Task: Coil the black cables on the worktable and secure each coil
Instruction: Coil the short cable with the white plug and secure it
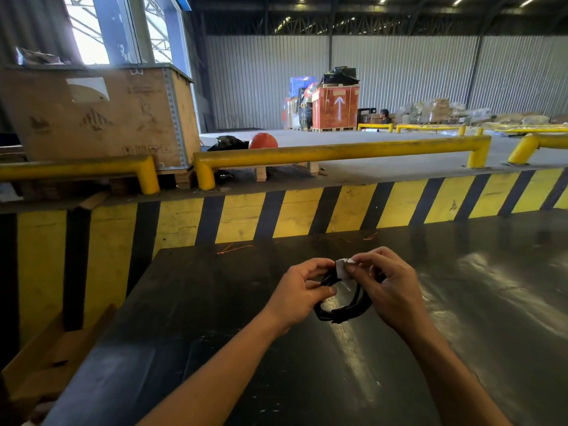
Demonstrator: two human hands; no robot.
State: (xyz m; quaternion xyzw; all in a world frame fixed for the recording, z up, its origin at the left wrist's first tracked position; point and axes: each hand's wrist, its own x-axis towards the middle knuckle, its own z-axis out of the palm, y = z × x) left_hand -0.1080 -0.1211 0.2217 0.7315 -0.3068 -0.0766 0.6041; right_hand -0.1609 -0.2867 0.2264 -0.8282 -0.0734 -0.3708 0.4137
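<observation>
Fingers of the right hand [388, 289] pinch a small white piece [342, 268], tape or a tag, I cannot tell which, at the top of a coiled black cable [341, 305]. The right palm hides the coil's right side, and how the white piece meets the cable is hidden under the fingertips. The left hand [299, 295] grips the coil's left side, thumb across the loops, fingers curled behind them. The coil hangs between both hands just above the worktable [307, 379]; whether its lower edge touches the top is unclear.

The tabletop is dark, smooth and glossy, streaked with reflected light to the right of the hands. Beyond the hands, thin orange strands [235, 249] lie near the table's far edge. Behind that edge rises a wall painted in yellow and black diagonal stripes [307, 210], topped by round yellow guard rails [338, 150]. Far to the upper left stands a large worn cardboard crate [101, 118], cut off at the frame's edge. Distant goods against the corrugated metal wall are too small to identify.
</observation>
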